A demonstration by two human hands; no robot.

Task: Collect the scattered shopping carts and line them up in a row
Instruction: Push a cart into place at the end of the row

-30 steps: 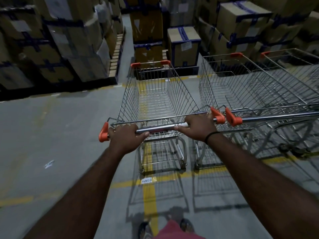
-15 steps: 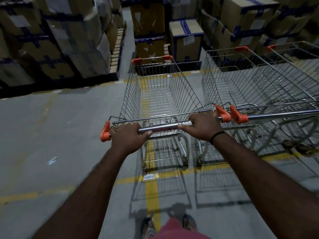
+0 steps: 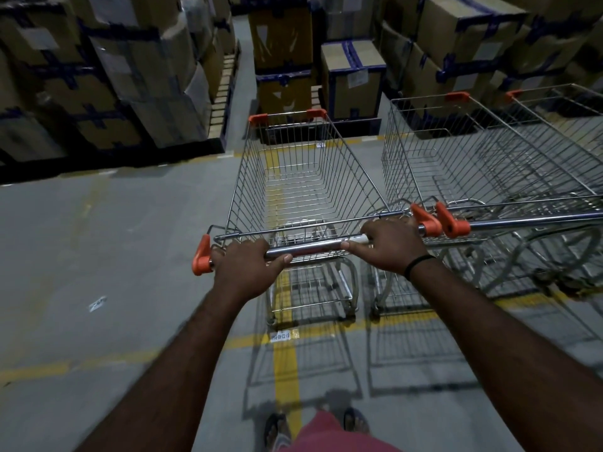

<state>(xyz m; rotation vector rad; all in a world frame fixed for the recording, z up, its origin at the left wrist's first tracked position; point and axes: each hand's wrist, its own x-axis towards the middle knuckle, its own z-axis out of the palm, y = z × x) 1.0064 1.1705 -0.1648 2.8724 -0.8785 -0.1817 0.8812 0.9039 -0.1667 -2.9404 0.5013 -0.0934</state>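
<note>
A wire shopping cart (image 3: 303, 177) with orange corner caps stands straight ahead of me on a yellow floor line. My left hand (image 3: 248, 267) grips the left part of its chrome handle bar (image 3: 313, 247), and my right hand (image 3: 393, 244) grips the right part. Just to its right a second cart (image 3: 483, 164) is parked parallel, the orange handle ends of the two almost touching. A third cart (image 3: 567, 115) shows at the far right edge, partly cut off.
Stacked cardboard boxes (image 3: 107, 76) on pallets line the left side, and more boxes (image 3: 352, 76) stand just beyond the carts' noses. A narrow aisle (image 3: 239, 93) runs between the stacks. Grey floor (image 3: 98, 243) lies to the left. My feet (image 3: 277, 429) show at the bottom.
The cart in my hands has rolled a little forward toward the boxes, staying alongside the second cart. Both hands keep their grip on the handle.
</note>
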